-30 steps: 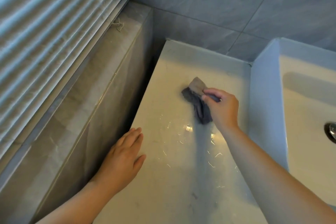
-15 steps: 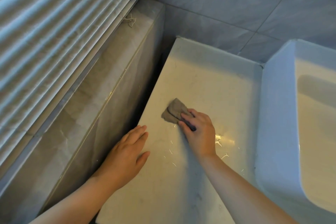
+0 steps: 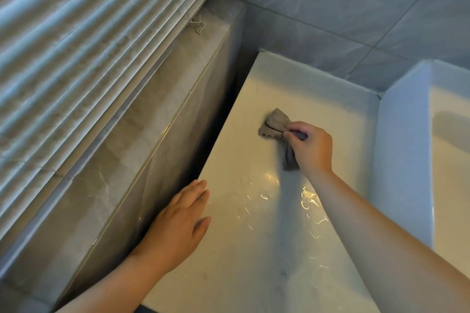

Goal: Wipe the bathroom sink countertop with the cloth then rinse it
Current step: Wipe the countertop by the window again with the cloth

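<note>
A pale glossy countertop (image 3: 292,84) runs from the tiled back wall toward me, with wet streaks shining near its middle. My right hand (image 3: 311,148) grips a small grey cloth (image 3: 273,124) and holds it against the countertop, about midway along it. Part of the cloth hangs out below my fist. My left hand (image 3: 178,223) rests flat, fingers straight, on the countertop's left edge near me. The white sink basin (image 3: 407,160) rises at the right; its bowl is only partly in view.
A marble ledge (image 3: 157,114) stands higher along the left, under window blinds (image 3: 89,46). A dark gap separates the ledge's face from the countertop. Grey wall tiles (image 3: 343,2) close off the back.
My right hand swept the cloth from the middle of the countertop toward the left edge, then back away from me and to the right. My left hand stayed put.
</note>
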`<action>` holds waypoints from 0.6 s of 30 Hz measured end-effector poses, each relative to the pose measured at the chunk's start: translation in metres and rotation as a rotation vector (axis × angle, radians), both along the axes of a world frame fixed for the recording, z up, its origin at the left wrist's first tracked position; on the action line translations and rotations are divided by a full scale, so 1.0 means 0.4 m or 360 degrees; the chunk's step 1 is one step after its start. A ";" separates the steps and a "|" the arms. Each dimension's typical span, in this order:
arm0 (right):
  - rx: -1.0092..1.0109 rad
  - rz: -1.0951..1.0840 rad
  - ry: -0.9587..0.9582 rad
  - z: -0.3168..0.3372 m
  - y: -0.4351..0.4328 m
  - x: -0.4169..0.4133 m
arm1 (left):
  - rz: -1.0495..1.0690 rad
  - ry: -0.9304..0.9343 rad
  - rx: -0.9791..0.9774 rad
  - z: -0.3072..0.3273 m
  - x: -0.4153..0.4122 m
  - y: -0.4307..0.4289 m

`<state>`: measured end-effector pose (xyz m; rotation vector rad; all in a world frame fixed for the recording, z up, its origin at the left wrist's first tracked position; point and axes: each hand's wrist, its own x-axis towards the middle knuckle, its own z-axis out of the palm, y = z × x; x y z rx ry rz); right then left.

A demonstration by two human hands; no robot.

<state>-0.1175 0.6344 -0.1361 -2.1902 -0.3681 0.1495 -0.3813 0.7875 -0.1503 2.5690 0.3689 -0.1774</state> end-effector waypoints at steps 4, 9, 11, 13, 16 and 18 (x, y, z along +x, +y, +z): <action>-0.0257 0.0037 -0.0199 -0.085 0.034 -0.038 | 0.0008 -0.0022 -0.0028 0.003 -0.004 0.000; -0.0196 0.0178 -0.0357 -0.116 0.052 -0.148 | 0.0047 -0.0034 -0.0091 0.001 -0.008 -0.002; -0.0167 0.0253 -0.0331 -0.114 0.045 -0.184 | 0.0122 -0.0034 -0.0119 0.006 -0.019 0.000; -0.0130 0.0332 -0.0307 -0.103 0.036 -0.222 | 0.0170 -0.0046 -0.0120 0.013 -0.033 -0.001; -0.0005 0.0346 -0.0048 -0.072 0.026 -0.271 | 0.0202 -0.0022 -0.0166 0.016 -0.055 -0.007; 0.0085 0.0313 0.0150 -0.044 0.026 -0.278 | 0.0212 0.0002 -0.0203 0.014 -0.068 -0.009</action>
